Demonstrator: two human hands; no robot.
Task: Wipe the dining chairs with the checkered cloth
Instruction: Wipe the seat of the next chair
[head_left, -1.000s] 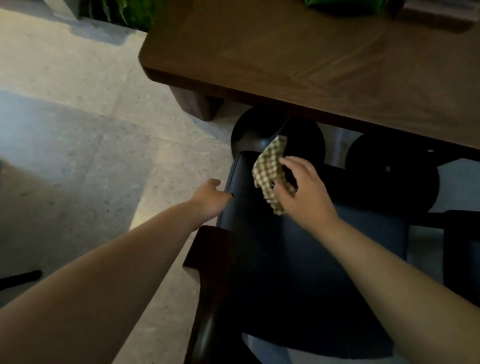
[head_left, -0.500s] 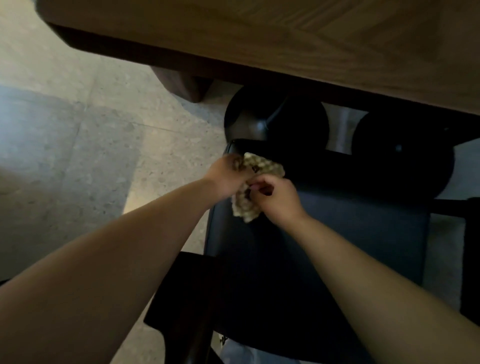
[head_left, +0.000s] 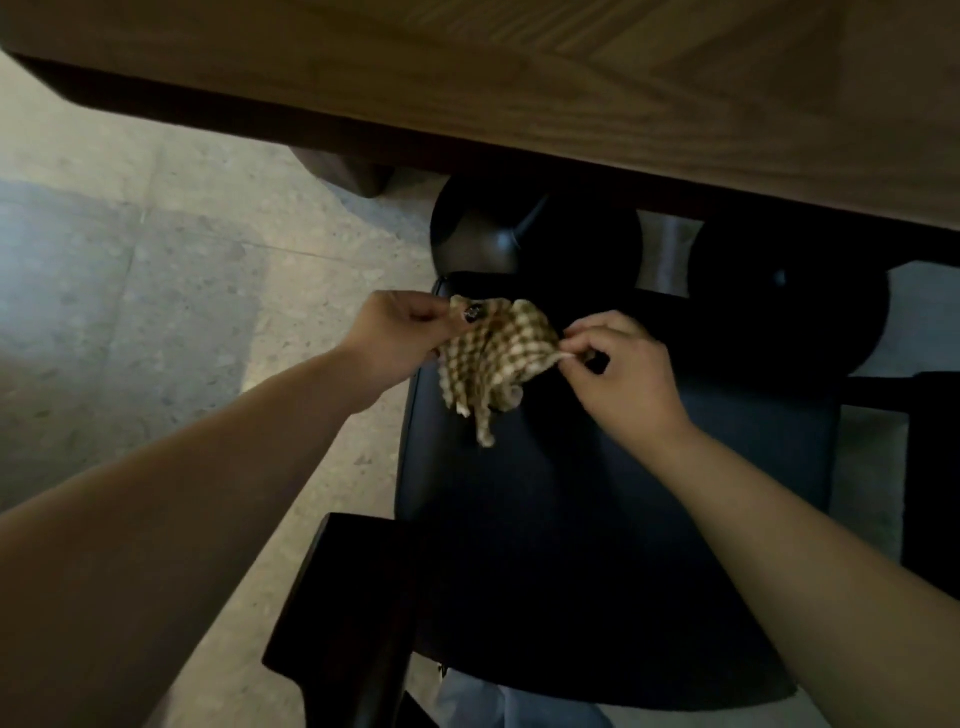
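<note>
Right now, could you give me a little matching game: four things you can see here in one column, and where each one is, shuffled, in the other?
1. checkered cloth
2. chair seat
3. table
4. floor tiles

a. along the top of the view
b. stretched between left hand and right hand
c. on the left
d. beneath the cloth

Pairs: 1-b, 2-d, 3-a, 4-c

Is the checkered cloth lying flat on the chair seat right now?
No, the checkered cloth is held up between the left hand and right hand, pinched at both ends above the chair seat.
</note>
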